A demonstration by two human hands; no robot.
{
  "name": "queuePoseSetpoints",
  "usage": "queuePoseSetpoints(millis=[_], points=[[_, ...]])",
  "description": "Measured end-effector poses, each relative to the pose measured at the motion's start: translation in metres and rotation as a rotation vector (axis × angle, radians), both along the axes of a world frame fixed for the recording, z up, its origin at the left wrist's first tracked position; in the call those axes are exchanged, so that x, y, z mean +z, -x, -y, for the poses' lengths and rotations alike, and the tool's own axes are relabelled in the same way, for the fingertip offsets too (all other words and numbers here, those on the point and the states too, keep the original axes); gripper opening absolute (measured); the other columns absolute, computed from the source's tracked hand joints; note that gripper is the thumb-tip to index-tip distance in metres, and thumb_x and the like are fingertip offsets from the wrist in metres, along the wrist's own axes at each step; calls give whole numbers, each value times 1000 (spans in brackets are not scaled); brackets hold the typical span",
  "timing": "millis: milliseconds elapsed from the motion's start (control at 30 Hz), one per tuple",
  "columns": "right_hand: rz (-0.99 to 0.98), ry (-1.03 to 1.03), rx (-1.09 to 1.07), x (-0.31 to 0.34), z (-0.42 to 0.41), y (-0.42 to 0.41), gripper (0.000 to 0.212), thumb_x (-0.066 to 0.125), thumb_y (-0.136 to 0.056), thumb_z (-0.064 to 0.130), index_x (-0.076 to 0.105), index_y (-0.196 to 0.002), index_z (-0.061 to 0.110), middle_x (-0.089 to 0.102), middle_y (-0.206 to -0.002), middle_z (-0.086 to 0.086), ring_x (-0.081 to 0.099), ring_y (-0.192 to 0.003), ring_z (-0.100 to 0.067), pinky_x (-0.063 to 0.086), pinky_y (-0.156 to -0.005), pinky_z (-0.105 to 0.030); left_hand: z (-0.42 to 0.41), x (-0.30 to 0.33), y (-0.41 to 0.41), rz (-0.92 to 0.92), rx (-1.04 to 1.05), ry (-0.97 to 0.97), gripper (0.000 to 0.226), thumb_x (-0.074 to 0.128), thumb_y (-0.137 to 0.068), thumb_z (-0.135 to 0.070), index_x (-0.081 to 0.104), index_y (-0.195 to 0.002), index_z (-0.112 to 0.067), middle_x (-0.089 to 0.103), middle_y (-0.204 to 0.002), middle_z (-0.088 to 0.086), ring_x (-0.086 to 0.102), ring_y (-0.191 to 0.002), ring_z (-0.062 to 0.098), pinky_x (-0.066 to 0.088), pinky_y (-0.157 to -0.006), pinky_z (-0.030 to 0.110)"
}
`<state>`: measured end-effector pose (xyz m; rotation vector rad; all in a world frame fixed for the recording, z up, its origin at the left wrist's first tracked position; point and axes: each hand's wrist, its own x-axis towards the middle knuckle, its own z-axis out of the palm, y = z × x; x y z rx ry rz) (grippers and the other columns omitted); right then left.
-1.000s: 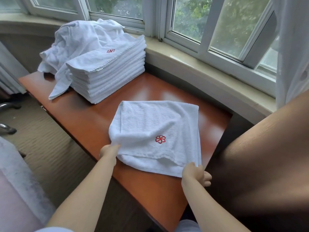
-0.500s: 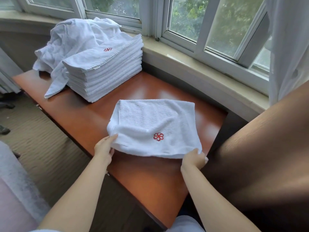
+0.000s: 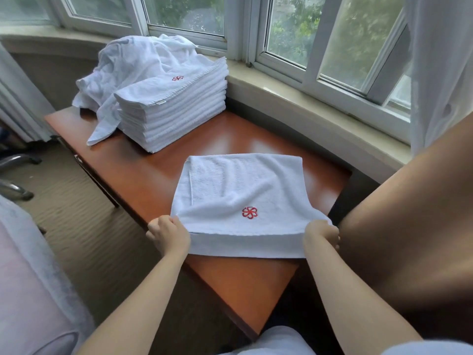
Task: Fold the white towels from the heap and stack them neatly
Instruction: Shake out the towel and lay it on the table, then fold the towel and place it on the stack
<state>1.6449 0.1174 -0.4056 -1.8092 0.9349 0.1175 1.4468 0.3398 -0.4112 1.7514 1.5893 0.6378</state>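
A folded white towel (image 3: 238, 190) with a red flower emblem lies on the orange-brown table (image 3: 238, 280), its near edge doubled into two layers. My left hand (image 3: 169, 234) pinches its near left corner. At the near right corner my right hand (image 3: 321, 235) grips the cloth in the same way. Further back on the left stands a neat stack of folded white towels (image 3: 174, 111), the top one showing the same emblem. Behind the stack sits the heap of crumpled white towels (image 3: 128, 65), leaning against the window sill.
A stone window sill (image 3: 320, 103) and windows run along the far side. A large brown rounded surface (image 3: 409, 226) rises close on the right. A white curtain (image 3: 440, 60) hangs at the right. Carpet, chair legs (image 3: 15, 175) and a pale cushion (image 3: 23, 290) lie to the left.
Both hands have taken fresh hold of the towel's near corners and drawn the top layer toward me, so the near edge now shows two layers.
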Motion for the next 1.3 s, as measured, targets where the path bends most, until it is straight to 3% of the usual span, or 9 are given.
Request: queuePoseSetpoints(millis=[133, 233, 367, 533, 700, 867, 900, 933, 1300], points=[[494, -128, -12, 25, -14, 11, 22, 40, -98, 22, 51, -92, 4, 58, -81, -6, 55, -84, -31, 33, -66, -23, -12, 34, -17, 470, 117, -163, 13, 38, -102, -19, 44, -100, -7, 52, -98, 14, 49, -85, 28, 32, -71, 29], [204, -106, 119, -6, 3, 36, 31, 44, -96, 19, 59, -115, -1, 62, -113, -19, 58, -103, -35, 43, -80, -32, -20, 5, 3, 280, 245, 81, 22, 45, -99, -17, 54, -103, 2, 61, -108, 23, 57, -97, 36, 44, -84, 39], [-254, -42, 377, -51, 39, 57, 48, 47, -95, 32, 52, -133, 4, 54, -133, -16, 53, -120, -31, 44, -102, -42, -8, -36, 31, 138, 186, 368, 20, 64, -87, -12, 64, -74, 3, 59, -64, 13, 56, -57, 27, 51, -64, 37], [-49, -296, 117, -45, 36, 59, 16, 52, -92, 17, 62, -93, 4, 54, -72, -3, 48, -62, -18, 39, -55, -29, -5, -41, 37, 267, 311, 524, 25, 71, -82, -12, 68, -101, 4, 68, -96, 21, 66, -86, 35, 52, -73, 35], [28, -345, 71, -42, 36, 63, 30, 50, -90, 15, 40, -61, 15, 37, -57, 1, 32, -51, -14, 27, -48, -29, -8, -35, 42, 489, 341, 751, 19, 65, -91, -17, 62, -108, -9, 62, -105, 7, 60, -90, 20, 49, -80, 33], [-28, -357, 124, -43, 44, 60, 25, 57, -92, 17, 56, -78, -4, 44, -63, -14, 31, -70, -6, 42, -58, -29, -16, -32, 46, 533, 238, 797, 19, 70, -86, -20, 63, -104, -17, 59, -86, -3, 54, -73, 10, 43, -62, 24], [-25, -367, 135, -42, 43, 59, 25, 57, -92, 16, 56, -82, -7, 54, -94, -33, 31, -76, -5, 45, -62, -30, -17, -30, 44, 537, 230, 784, 18, 71, -86, -20, 64, -102, -17, 59, -85, -2, 53, -72, 10, 43, -62, 24], [-16, -366, 150, -40, 41, 58, 25, 56, -92, 15, 54, -78, -6, 39, -80, 7, 32, -72, -6, 42, -60, -29, -19, -28, 41, 541, 228, 763, 18, 71, -85, -20, 64, -101, -16, 60, -84, -2, 53, -71, 10, 44, -62, 24], [174, -406, 517, 67, -20, 25, 14, 57, -92, 15, 68, -87, 9, 67, -99, -13, 63, -90, -26, 55, -79, -33, -17, 75, -11, 662, 157, 631, 16, 64, -83, -16, 62, -99, -15, 63, -75, -2, 59, -69, 14, 43, -63, 27]])
